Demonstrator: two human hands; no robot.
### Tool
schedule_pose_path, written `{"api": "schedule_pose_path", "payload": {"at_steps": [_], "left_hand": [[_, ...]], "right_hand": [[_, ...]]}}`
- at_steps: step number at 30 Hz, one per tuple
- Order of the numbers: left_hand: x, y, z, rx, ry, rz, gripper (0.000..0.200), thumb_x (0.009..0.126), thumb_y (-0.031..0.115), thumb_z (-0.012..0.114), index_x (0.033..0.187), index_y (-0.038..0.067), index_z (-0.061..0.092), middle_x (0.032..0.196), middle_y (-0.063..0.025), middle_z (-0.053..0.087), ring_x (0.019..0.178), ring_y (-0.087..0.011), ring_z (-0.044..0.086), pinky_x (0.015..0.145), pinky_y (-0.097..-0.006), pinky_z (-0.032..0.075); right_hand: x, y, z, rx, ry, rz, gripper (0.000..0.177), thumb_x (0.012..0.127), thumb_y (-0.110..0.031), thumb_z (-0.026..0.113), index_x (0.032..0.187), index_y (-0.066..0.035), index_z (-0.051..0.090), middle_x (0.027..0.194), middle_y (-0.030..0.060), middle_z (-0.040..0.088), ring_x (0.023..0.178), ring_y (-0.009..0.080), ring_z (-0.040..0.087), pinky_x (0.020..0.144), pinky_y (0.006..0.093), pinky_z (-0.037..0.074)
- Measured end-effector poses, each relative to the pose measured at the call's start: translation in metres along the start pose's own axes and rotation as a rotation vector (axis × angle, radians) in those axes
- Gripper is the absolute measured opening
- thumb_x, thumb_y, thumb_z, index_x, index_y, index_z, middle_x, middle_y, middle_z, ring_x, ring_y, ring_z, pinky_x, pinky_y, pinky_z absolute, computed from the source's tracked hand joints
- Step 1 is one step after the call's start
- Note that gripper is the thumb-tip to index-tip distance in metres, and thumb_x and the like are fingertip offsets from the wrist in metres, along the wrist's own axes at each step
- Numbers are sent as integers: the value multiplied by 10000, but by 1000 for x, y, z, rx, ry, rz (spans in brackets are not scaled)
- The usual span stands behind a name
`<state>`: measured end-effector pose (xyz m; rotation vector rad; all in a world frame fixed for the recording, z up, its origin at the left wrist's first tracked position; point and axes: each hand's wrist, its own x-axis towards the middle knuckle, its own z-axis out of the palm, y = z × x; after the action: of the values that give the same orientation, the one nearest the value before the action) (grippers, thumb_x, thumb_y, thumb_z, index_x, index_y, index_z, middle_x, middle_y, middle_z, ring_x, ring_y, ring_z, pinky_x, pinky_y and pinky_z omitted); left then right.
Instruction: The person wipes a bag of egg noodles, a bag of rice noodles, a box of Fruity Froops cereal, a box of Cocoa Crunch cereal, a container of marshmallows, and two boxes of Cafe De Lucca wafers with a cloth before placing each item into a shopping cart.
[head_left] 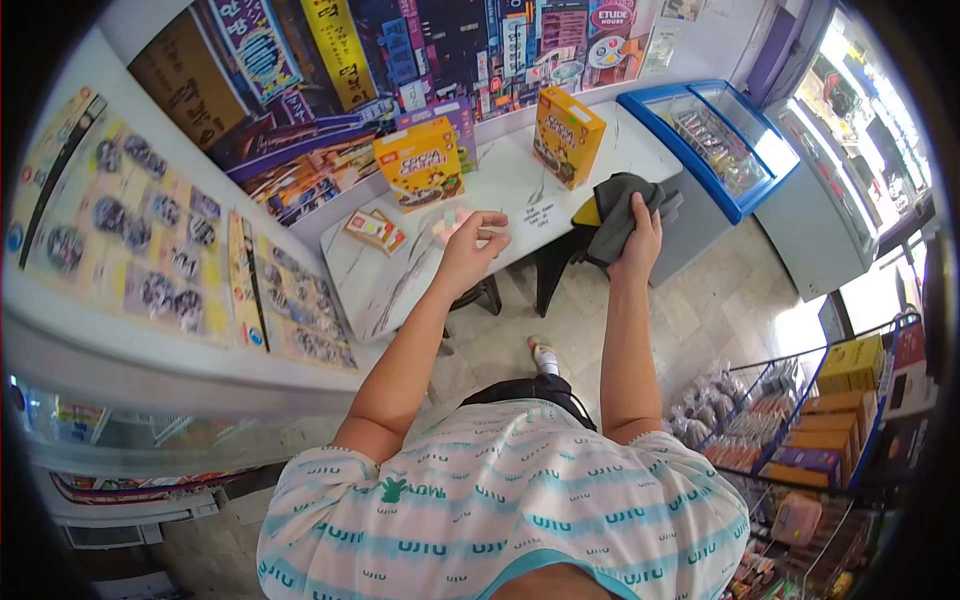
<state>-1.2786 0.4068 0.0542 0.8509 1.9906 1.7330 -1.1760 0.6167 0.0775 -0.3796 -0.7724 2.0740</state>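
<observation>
My right hand [640, 240] grips a bunched dark grey cloth [618, 215] at the front edge of the white marble-patterned table [510, 190]. A yellow patch [587, 212] shows at the cloth's left side. Over the table's front part, my left hand [474, 248] is raised with curved fingers, a gap between them and the thumb. Just behind it is a small pinkish-white thing [450, 222], partly covered by the hand. Two yellow cereal boxes, a left one [418, 165] and a right one [568, 138], stand upright towards the wall. A purple box [462, 125] stands behind the left one.
A small flat box [374, 231] lies on the table's left part. A blue-rimmed chest freezer [715, 150] adjoins the table's right end. Under the table's front edge is a black stool [552, 270]. Wire racks with packets and boxes [810, 440] stand at right.
</observation>
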Motion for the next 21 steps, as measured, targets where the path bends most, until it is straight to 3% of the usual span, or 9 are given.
{"api": "schedule_pose_path", "payload": {"at_steps": [3, 7, 8, 9, 11, 14, 18, 20, 21], "left_hand": [[39, -13, -3, -17, 31, -5, 278, 848, 114, 615, 1098, 25, 533, 1113, -54, 590, 922, -157, 583, 721, -274, 495], [82, -17, -8, -62, 154, -139, 264, 877, 109, 575, 1125, 34, 527, 1122, -55, 578, 953, -151, 575, 767, -283, 489], [92, -18, -7, -80, 190, -164, 262, 879, 104, 572, 1126, 32, 527, 1119, -59, 582, 948, -150, 579, 770, -286, 488], [101, -20, -7, -82, 204, -176, 262, 879, 104, 572, 1126, 32, 527, 1119, -59, 582, 948, -150, 579, 770, -286, 488], [116, -23, -3, -113, 249, -186, 281, 880, 101, 570, 1145, 30, 512, 1118, -68, 581, 947, -147, 576, 765, -282, 488], [134, -36, 2, -104, 256, -234, 327, 872, 97, 581, 1180, 34, 491, 1107, -71, 586, 949, -148, 573, 771, -275, 483], [156, -45, 15, -32, 213, -285, 445, 837, 68, 623, 1239, 38, 435, 1155, -84, 559, 970, -160, 562, 804, -288, 484], [169, -63, 25, 77, 210, -200, 644, 756, 77, 711, 1300, 43, 368, 1247, -116, 485, 1052, -217, 531, 883, -350, 468], [177, -72, 30, 77, 216, -213, 644, 756, 77, 711, 1300, 43, 368, 1247, -116, 485, 1052, -217, 531, 883, -350, 468]], "right_hand": [[91, 20, 10, -227, -13, -271, 168, 860, -113, 616, 966, 2, 556, 909, 64, 609, 797, 134, 589, 683, 237, 456], [226, 69, 27, -918, -1, -563, 296, 797, -185, 673, 955, 34, 551, 867, 163, 599, 791, 292, 584, 717, 358, 446], [254, 85, 32, -1138, -13, -580, 327, 773, -211, 673, 966, 30, 563, 890, 207, 590, 853, 361, 570, 778, 423, 427], [283, 100, 29, -1347, -180, -522, 378, 772, -220, 661, 1071, -17, 547, 1013, 194, 577, 964, 353, 551, 809, 453, 415], [310, 140, 24, -1825, -196, -425, 498, 751, -211, 671, 1187, -63, 480, 1123, 164, 540, 1030, 336, 524, 818, 472, 425], [320, 156, 17, -2138, -255, -483, 656, 702, -203, 712, 1276, -130, 401, 1201, 137, 500, 1084, 335, 502, 855, 473, 429], [324, 121, 14, -1940, -523, -263, 756, 581, -150, 781, 1262, -186, 455, 1156, 93, 541, 1095, 303, 508, 904, 444, 424], [335, 107, -4, -1527, -1118, -224, 840, 466, -88, 805, 1239, -232, 509, 1142, 48, 572, 1117, 253, 508, 933, 416, 415], [333, 103, -3, -1523, -1127, -211, 840, 466, -88, 805, 1239, -232, 509, 1142, 48, 572, 1117, 253, 508, 933, 416, 415]]}}
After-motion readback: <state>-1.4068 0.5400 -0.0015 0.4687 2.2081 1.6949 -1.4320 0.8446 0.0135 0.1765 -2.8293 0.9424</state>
